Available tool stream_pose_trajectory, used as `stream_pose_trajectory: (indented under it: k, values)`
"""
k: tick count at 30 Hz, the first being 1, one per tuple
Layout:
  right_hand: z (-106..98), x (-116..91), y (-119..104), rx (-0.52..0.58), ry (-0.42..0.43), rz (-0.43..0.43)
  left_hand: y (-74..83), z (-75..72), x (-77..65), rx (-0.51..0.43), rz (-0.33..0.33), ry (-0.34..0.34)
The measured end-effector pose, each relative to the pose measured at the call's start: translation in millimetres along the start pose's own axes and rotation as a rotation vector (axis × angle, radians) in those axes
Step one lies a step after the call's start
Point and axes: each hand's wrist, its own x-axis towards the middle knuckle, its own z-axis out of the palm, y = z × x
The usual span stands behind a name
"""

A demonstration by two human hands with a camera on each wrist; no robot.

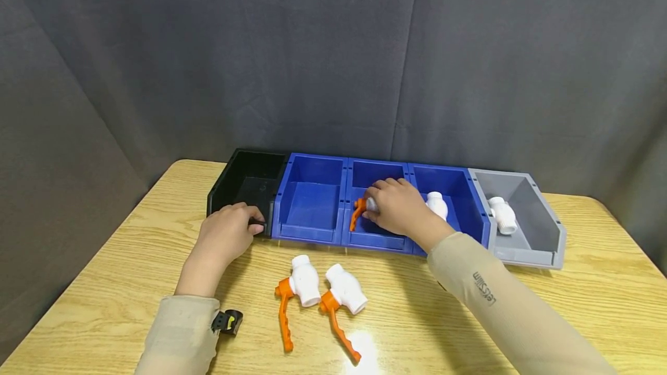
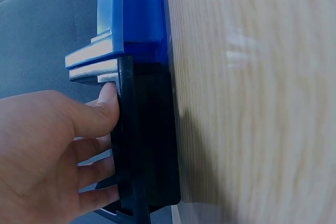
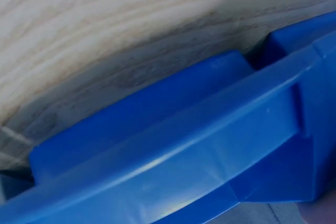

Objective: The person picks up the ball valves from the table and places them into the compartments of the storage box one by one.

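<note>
My left hand grips the front rim of the black bin; the left wrist view shows the thumb on the rim. My right hand reaches into the middle blue bin and holds a white ball valve with an orange handle. Fingers cover most of that valve's body. In the right wrist view a blue bin wall fills much of the frame, with only a sliver of skin at the lower right corner.
Two more orange-handled ball valves lie on the wooden table. A white valve body sits in the right blue bin, another in the grey bin. The left blue bin adjoins the black one. Behind hangs a grey curtain.
</note>
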Motion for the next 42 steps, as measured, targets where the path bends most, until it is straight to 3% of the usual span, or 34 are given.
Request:
stream_pose_trajectory:
  k: [7, 21, 30, 42]
  values:
    - [-1, -14, -5, 0.040, 0.109, -0.013, -0.3, 1.4, 0.5, 0.005, -0.001, -0.008]
    - [-14, -47, -15, 0.107, 0.242, -0.065, -0.5, 1.0, -0.3, 0.006, -0.015, -0.014]
    - [-25, -70, -15, 0.140, 0.291, -0.003, -0.7, -0.3, -0.1, 0.004, -0.004, -0.005]
    - [-31, -100, -11, 0.158, 0.386, 0.000, 0.2, -0.2, 0.8, 0.000, -0.003, -0.005]
